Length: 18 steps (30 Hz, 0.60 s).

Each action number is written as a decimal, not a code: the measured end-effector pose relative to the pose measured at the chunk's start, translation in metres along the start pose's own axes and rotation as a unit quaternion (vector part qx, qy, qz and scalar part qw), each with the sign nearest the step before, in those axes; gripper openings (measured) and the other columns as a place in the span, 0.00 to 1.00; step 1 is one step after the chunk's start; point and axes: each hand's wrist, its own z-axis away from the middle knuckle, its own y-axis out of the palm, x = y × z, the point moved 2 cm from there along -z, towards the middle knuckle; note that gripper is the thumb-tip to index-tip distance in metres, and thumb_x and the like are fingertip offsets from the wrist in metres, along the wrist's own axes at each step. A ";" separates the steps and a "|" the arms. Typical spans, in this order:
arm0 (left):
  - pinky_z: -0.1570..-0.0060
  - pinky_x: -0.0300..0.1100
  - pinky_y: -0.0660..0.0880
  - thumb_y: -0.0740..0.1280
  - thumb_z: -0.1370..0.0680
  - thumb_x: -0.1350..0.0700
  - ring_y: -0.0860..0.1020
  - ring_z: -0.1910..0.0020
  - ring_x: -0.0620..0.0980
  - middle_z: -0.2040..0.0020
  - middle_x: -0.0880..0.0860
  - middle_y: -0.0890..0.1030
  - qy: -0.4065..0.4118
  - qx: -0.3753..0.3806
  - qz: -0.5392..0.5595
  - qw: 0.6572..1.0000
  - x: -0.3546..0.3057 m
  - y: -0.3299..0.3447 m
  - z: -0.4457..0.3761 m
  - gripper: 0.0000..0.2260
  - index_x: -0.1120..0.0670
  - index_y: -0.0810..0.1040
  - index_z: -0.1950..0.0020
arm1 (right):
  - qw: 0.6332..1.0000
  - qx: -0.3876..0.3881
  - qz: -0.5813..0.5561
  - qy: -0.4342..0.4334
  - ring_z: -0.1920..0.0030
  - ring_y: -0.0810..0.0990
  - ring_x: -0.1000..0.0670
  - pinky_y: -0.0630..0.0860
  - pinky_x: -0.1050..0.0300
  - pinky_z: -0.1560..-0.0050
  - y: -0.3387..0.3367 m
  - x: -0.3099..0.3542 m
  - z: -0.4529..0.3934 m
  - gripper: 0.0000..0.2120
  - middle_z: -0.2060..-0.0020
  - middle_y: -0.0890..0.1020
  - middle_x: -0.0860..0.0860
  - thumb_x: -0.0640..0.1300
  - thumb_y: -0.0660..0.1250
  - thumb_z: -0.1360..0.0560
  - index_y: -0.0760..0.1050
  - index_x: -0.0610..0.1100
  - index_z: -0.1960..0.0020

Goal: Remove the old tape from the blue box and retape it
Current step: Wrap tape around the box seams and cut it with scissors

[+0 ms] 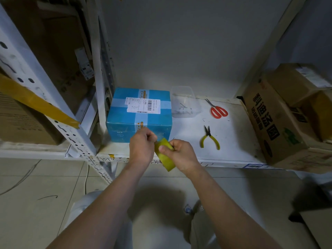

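The blue box (124, 121) stands on the white shelf (233, 141) at its left end, against the upright. Pale tape crosses its top, and a white shipping label (142, 105) is stuck there. In front of the box my right hand (181, 154) grips a yellow roll of tape (166, 157), thumb on its outer face. My left hand (142, 146) has its fingers curled and pinches at the roll's upper edge, where the tape end seems to be. Both hands hover just before the shelf's front edge.
Red-handled scissors (218, 110) and yellow-handled pliers (209, 139) lie on the shelf to the right of the box. A clear plastic tub (183, 103) sits behind them. Cardboard cartons (280, 119) fill the shelf's right end, and more cartons (23, 121) stand on the left rack.
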 end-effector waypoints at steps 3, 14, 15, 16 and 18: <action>0.64 0.32 0.71 0.63 0.21 0.61 0.79 0.61 0.47 0.60 0.53 0.79 0.008 0.039 0.014 0.999 -0.010 0.004 -0.013 0.06 0.55 0.73 0.58 | 0.999 0.019 -0.043 0.019 0.65 0.84 0.47 0.81 0.49 0.56 0.001 0.001 -0.003 0.09 0.61 0.83 0.44 0.52 0.66 0.25 0.76 0.47 0.58; 0.46 0.54 0.73 0.71 0.28 0.57 0.74 0.47 0.57 0.49 0.55 0.78 0.091 0.055 -0.168 0.980 -0.020 0.025 -0.087 0.02 0.53 0.81 0.60 | 0.974 0.032 -0.214 0.066 0.66 0.81 0.51 0.76 0.56 0.61 0.011 0.007 -0.029 0.11 0.58 0.83 0.41 0.44 0.53 0.19 0.70 0.41 0.42; 0.48 0.55 0.73 0.71 0.28 0.57 0.75 0.48 0.57 0.50 0.56 0.78 0.095 0.059 -0.184 0.977 -0.019 0.030 -0.092 0.02 0.54 0.82 0.60 | 0.974 0.030 -0.213 0.070 0.68 0.80 0.52 0.75 0.57 0.63 0.011 0.006 -0.033 0.10 0.59 0.83 0.41 0.44 0.53 0.19 0.70 0.42 0.44; 0.49 0.55 0.74 0.71 0.28 0.56 0.75 0.49 0.57 0.51 0.56 0.78 0.098 0.061 -0.195 0.974 -0.018 0.032 -0.094 0.02 0.54 0.82 0.60 | 0.974 0.027 -0.213 0.074 0.69 0.80 0.53 0.75 0.58 0.65 0.011 0.006 -0.034 0.10 0.60 0.83 0.42 0.43 0.53 0.19 0.70 0.42 0.45; 0.48 0.55 0.74 0.72 0.28 0.55 0.75 0.49 0.56 0.51 0.54 0.78 0.098 0.059 -0.210 0.971 -0.019 0.037 -0.100 0.03 0.52 0.81 0.61 | 0.972 0.022 -0.222 0.076 0.71 0.79 0.54 0.74 0.59 0.66 0.011 0.006 -0.038 0.11 0.62 0.83 0.44 0.43 0.52 0.19 0.70 0.40 0.44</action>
